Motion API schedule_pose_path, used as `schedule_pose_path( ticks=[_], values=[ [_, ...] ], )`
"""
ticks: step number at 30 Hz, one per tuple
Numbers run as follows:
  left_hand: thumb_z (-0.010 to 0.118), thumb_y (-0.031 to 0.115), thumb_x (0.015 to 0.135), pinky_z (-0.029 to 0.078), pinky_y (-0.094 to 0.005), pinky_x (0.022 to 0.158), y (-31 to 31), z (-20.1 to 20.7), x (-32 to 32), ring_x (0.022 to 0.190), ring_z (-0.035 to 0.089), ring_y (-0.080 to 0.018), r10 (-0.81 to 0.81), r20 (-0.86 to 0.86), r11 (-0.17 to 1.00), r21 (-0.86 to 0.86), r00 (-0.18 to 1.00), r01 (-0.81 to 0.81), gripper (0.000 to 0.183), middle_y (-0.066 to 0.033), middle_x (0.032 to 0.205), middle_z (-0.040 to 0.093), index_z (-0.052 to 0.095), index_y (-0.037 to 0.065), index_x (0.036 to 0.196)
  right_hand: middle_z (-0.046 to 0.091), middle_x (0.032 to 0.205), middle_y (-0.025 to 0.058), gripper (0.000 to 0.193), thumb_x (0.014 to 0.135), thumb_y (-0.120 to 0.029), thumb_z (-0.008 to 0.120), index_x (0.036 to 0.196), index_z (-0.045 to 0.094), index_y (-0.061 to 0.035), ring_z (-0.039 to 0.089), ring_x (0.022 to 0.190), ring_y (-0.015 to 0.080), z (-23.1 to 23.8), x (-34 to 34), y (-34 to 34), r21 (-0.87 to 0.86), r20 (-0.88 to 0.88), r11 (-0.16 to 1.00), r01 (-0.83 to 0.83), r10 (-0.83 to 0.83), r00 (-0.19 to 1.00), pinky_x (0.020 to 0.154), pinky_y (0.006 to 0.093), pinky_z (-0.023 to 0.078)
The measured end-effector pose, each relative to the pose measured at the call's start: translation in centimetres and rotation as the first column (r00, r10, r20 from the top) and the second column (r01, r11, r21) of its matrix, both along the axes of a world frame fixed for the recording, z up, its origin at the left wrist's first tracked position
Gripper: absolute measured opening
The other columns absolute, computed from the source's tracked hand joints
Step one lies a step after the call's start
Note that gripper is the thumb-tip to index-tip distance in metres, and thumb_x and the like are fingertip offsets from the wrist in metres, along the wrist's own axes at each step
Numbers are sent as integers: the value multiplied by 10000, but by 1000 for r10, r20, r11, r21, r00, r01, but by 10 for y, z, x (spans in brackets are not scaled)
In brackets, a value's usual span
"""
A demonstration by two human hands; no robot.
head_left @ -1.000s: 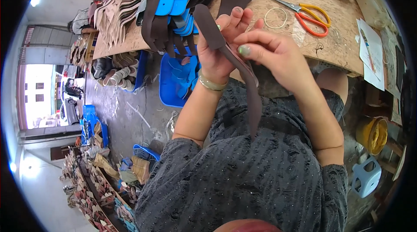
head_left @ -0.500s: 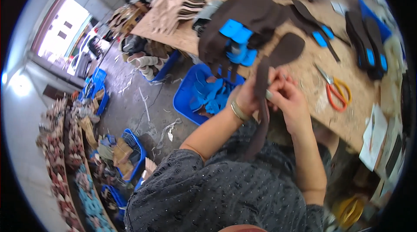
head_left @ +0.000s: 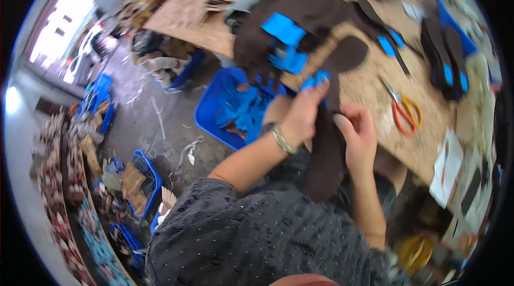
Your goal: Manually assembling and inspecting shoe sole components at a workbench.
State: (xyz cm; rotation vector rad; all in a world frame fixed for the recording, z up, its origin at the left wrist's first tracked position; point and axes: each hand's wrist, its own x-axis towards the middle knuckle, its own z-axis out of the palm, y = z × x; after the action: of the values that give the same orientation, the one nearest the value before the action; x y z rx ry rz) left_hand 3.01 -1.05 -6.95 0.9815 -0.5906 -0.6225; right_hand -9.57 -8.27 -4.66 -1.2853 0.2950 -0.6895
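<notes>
A dark brown insole point(head_left: 325, 160) hangs in front of me over the table's near edge, its broad end toward my lap. My left hand point(head_left: 306, 110) grips its upper part, with the thumb on top. A blue patch point(head_left: 315, 80) shows at that hand's fingertips. My right hand point(head_left: 357, 132) pinches the insole's right edge, thumb on the face and fingers bent behind. Just beyond my hands, another dark brown insole point(head_left: 349, 54) lies on the wooden table point(head_left: 369, 90). A big heap of dark insoles point(head_left: 310, 5) with blue patches point(head_left: 284, 28) sits farther back.
Scissors point(head_left: 402, 112) with red and orange handles lie right of my hands. More insoles point(head_left: 438, 53) are stacked at the far right. Left of my knees stands a blue bin point(head_left: 206, 120) with blue scraps. Other blue bins point(head_left: 152, 192) and shelves of material line the left.
The insole has turned from nearly edge-on to face-on, and its blue patch now shows. My right hand has moved down along its edge. The view has shifted slightly.
</notes>
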Motion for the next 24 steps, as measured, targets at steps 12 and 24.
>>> schedule_pose_path(
  ticks=[12,24],
  values=[
    [532,198,966,476,-268,838,-16,6,-24,913,579,-98,-314,-239,949,-50,919,311,203,-3,998,597,536,71,1125,592,922,22,360,752,70,684,1047,517,-53,585,810,89,-27,-3,-36,474,175,868,-147,71,982,717,218,489],
    [533,165,966,419,-195,653,-18,19,-34,738,494,-16,-120,-254,992,4,960,125,78,71,836,528,537,113,1024,609,883,94,265,660,48,618,912,590,-31,582,844,284,-3,-19,-21,-906,214,322,273,-208,955,750,370,493]
  ],
)
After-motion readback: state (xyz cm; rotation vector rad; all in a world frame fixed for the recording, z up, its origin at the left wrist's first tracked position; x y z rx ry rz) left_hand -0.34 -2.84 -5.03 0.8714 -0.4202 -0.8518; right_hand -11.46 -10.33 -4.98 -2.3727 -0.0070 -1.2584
